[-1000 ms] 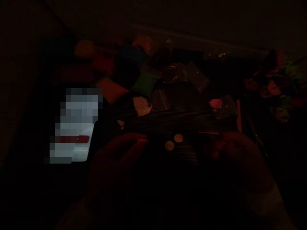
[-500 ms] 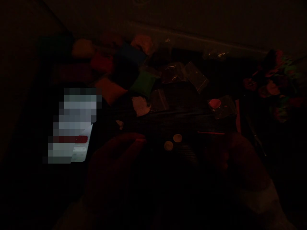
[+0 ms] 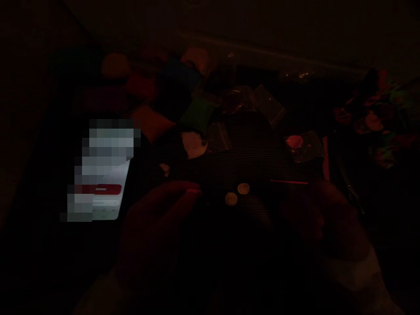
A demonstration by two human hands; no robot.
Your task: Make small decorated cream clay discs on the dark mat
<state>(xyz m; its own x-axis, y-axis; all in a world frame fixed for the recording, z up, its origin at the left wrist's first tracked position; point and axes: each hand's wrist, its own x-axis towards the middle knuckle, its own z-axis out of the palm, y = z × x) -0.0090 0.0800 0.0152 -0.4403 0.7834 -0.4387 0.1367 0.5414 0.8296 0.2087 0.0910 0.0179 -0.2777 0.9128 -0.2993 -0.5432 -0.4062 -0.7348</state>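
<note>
The scene is very dark. At centre left, my left hand (image 3: 154, 223) is closed in a pinch, with a small pink piece (image 3: 194, 191) between thumb and forefinger. My right hand (image 3: 331, 218) is curled closed around a thin pink stick (image 3: 288, 181) whose free end points left; most of its fingers are lost in shadow. Between the hands, two small pale discs (image 3: 231, 199) lie side by side on the dark ribbed surface (image 3: 256, 157). Beyond my left fingertips lie a pale scrap (image 3: 165, 169) and a white lump (image 3: 194, 145).
A lit phone (image 3: 110, 203), mostly blurred out, lies at left. Behind are several coloured packets, including an orange one (image 3: 152, 124) and a green one (image 3: 198, 111). Clear bags (image 3: 269, 105) lie mid-back; one bag (image 3: 308, 146) has a pink lump. A colourful cluster (image 3: 377, 118) stands at right.
My right hand has shifted slightly and its fingers have curled lower, baring more of the pink stick. The left hand keeps its pinch, the pink piece turning slightly. The phone's screen picture differs.
</note>
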